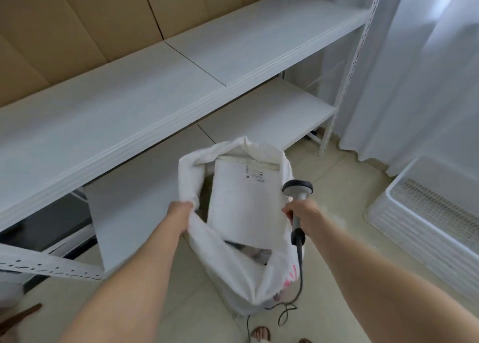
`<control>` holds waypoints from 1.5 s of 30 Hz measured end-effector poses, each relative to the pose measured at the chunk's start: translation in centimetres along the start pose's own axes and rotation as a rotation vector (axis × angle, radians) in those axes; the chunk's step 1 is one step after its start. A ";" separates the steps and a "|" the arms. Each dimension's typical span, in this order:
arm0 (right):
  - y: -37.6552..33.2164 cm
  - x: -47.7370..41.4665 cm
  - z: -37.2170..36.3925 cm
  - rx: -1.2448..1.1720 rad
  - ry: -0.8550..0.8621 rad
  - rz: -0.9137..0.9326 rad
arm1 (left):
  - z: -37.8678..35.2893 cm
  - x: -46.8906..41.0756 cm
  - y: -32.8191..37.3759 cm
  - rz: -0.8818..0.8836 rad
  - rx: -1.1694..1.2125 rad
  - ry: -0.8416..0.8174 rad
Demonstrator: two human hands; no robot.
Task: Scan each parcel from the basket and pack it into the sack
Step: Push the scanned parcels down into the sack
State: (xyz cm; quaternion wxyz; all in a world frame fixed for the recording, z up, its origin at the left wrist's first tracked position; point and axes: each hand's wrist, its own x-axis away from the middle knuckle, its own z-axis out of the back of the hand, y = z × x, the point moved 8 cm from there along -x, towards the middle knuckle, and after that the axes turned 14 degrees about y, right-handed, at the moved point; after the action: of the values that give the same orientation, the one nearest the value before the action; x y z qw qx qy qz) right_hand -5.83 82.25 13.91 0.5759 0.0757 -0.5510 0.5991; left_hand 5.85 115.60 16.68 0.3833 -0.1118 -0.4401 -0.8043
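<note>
A white woven sack [228, 265] stands open on the tiled floor in front of me. My left hand [180, 214] grips its left rim and holds the mouth apart. A flat white parcel [241, 200] with a small printed label near its top stands half inside the sack, leaning toward the far side. My right hand [302, 214] is closed around the handle of a grey barcode scanner [298, 189], at the sack's right rim beside the parcel. The scanner's cable [299, 278] hangs down to the floor. The white basket [420, 228] sits at the right.
White metal shelving [155, 104] runs along the wall behind the sack, with cardboard sheets above it. A white curtain [414, 70] hangs at the right, behind the basket. My sandalled toes [261, 335] show at the bottom edge.
</note>
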 end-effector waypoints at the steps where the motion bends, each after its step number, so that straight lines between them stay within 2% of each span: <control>1: -0.7 0.6 -0.6 -0.065 -0.004 0.010 | 1.1 -0.5 2.3 -0.029 0.072 0.034; 4: -2.4 1.7 -1.0 -0.278 0.036 0.044 | 5.3 -2.0 6.2 -0.138 0.112 0.181; 6: -2.5 1.7 -0.8 -0.337 0.069 0.052 | 5.6 -2.1 5.4 -0.165 -0.006 0.166; 9: -1.3 1.3 0.0 -0.200 0.177 0.041 | 1.8 -0.8 3.5 -0.184 -0.174 -0.043; 10: -0.9 1.2 0.5 -0.131 0.227 0.043 | 0.9 -0.3 3.7 -0.232 -0.230 -0.049; 13: -0.1 1.1 2.6 0.028 0.347 0.054 | -0.2 1.3 6.0 -0.412 -0.379 0.081; 15: 0.2 0.6 2.3 -0.013 0.244 0.071 | -2.0 2.0 6.5 -0.467 -0.401 0.061; 18: 1.1 0.9 0.5 -0.053 0.039 0.054 | -6.2 3.2 5.1 -0.410 -0.403 -0.104; 20: 1.8 0.7 -0.7 0.015 -0.004 0.063 | -8.2 3.8 3.5 -0.334 -0.359 -0.172; 22: 2.2 0.1 -1.7 0.019 0.003 0.071 | -8.9 3.7 2.8 -0.310 -0.303 -0.168; 26: 1.8 -0.6 -3.0 -0.271 -0.029 0.019 | -8.7 2.1 2.7 -0.226 -0.163 -0.170; 29: 0.2 -0.4 -2.7 -0.397 -0.020 0.045 | -8.3 3.2 1.6 -0.142 -0.290 -0.354; 32: -0.5 -0.3 -1.9 -0.334 -0.003 0.046 | -8.1 5.4 -0.8 -0.049 -0.524 -0.555; 34: 0.3 -0.3 -1.6 -0.247 -0.037 0.004 | -8.5 6.5 -0.5 0.039 -0.390 -0.629; 37: 2.5 -0.2 -2.3 -0.104 -0.131 -0.080 | -7.9 4.7 3.6 0.105 0.198 -0.425; 38: 3.2 -0.3 -2.7 -0.081 -0.145 -0.098 | -7.4 4.0 4.5 0.111 0.321 -0.367; 40: 3.9 -0.8 -3.3 -0.062 -0.119 -0.089 | -6.8 3.2 4.7 0.134 0.382 -0.345; 45: 3.9 -2.0 -4.0 -0.056 -0.063 -0.043 | -6.6 3.6 2.2 0.171 0.264 -0.424</control>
State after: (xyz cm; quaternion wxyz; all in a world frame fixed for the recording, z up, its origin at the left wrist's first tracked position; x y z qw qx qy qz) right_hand -5.96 85.06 8.69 0.5728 0.0903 -0.5839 0.5682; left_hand 6.01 107.80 16.06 0.3602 -0.2638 -0.6005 -0.6633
